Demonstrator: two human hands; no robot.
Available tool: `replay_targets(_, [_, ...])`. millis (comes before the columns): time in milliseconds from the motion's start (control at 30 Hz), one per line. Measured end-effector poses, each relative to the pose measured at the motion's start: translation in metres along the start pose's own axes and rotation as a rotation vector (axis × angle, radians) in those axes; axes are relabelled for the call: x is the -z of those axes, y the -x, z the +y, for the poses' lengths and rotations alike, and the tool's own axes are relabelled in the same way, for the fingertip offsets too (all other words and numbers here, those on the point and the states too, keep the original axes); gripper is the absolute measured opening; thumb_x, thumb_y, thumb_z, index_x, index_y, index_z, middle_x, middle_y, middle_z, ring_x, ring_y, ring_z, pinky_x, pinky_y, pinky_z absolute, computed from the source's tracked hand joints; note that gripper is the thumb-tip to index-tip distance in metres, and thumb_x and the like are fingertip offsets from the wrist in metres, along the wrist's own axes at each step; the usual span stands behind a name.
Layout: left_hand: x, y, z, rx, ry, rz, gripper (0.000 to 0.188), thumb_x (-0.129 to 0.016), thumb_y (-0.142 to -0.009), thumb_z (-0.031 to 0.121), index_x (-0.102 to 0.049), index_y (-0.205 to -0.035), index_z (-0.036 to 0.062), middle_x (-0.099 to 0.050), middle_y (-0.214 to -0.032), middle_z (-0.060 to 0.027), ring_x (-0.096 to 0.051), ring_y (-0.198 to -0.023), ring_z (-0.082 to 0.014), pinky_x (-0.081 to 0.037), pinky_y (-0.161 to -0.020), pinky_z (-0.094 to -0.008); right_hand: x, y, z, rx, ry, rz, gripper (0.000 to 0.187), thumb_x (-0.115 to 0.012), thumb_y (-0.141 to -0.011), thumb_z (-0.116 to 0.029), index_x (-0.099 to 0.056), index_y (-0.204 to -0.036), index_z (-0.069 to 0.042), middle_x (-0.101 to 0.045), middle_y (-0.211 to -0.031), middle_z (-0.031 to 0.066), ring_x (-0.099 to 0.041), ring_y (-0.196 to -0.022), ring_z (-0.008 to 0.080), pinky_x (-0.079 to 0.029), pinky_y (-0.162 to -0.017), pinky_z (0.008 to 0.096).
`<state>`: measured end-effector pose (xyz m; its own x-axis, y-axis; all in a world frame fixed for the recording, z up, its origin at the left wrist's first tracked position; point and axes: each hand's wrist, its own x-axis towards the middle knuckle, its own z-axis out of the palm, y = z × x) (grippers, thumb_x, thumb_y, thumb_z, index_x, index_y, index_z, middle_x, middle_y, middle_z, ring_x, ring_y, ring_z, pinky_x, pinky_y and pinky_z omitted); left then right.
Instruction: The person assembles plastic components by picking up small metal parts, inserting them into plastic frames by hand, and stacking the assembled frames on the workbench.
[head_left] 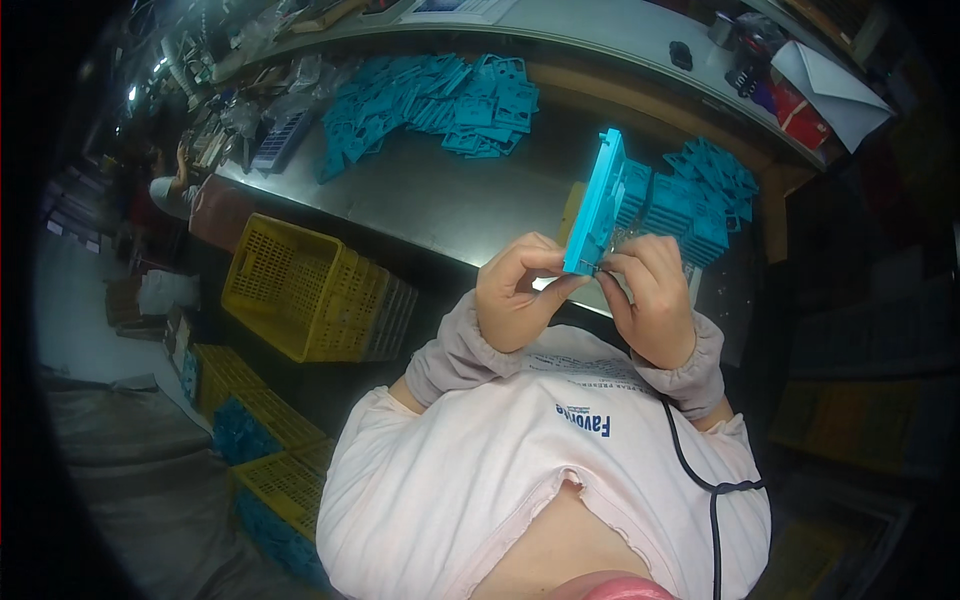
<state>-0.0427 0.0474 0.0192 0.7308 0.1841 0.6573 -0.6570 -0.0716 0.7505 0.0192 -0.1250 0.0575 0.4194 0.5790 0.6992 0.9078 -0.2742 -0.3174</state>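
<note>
A worker at a steel desk (440, 205) holds a turquoise plastic frame (598, 205) edge-on above the near edge of the desk, both hands raised in front of the chest. The left hand (515, 300) has its grip pinched on the lower end of the frame, thumb stretched toward the bottom corner and fingers curled over the near face. The right hand (655, 295) meets it from the other side, its grip pressed together at the same lower corner, fingertips touching the frame where a small pale part shows; what that part is cannot be told. Pale pink elastic cuffs cover both wrists.

Behind the right hand, a stack of turquoise frames (695, 205) sits on the desk, just beside the held piece. Farther back, a loose heap of turquoise frames (430, 105) spreads across the far left of the desk, well apart from the hands. A dark ribbed tray (280, 140) lies at the heap's left edge.

Below the desk on the person's left stands a yellow slatted crate (300, 290), with more yellow and blue crates (255, 440) lower down on the floor. A black cable (700, 470) runs down the light pink shirt. On the raised shelf at the back right rests a white envelope (830, 90).
</note>
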Motion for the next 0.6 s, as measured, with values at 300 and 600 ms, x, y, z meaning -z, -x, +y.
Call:
replay_targets(300, [0.001, 0.010, 0.009, -0.053, -0.051, -0.108, 0.029, -0.073, -0.077, -0.015, -0.060, -0.097, 0.0000, -0.065, -0.090, -0.0117, -0.062, -0.082, -0.0185, -0.050, -0.070, -0.0282, -0.003, 0.019, -0.016, -0.048, 0.130, -0.014, 0.014, -0.069, -0.073, 0.001, -0.060, -0.083, 0.000, -0.055, -0.083, 0.0115, -0.053, -0.077, 0.0289, -0.037, -0.072, 0.0391])
replay_targets(600, [-0.022, -0.003, -0.006, -0.088, -0.044, -0.127, 0.032, -0.074, -0.077, -0.015, -0.058, -0.101, 0.0005, -0.065, -0.091, -0.0122, -0.062, -0.083, -0.0188, -0.050, -0.073, -0.0291, 0.018, 0.018, 0.006, -0.054, 0.096, 0.040, 0.015, -0.066, -0.069, -0.010, -0.056, -0.076, -0.001, -0.052, -0.080, 0.0127, -0.050, -0.074, 0.0292, -0.036, -0.070, 0.0404])
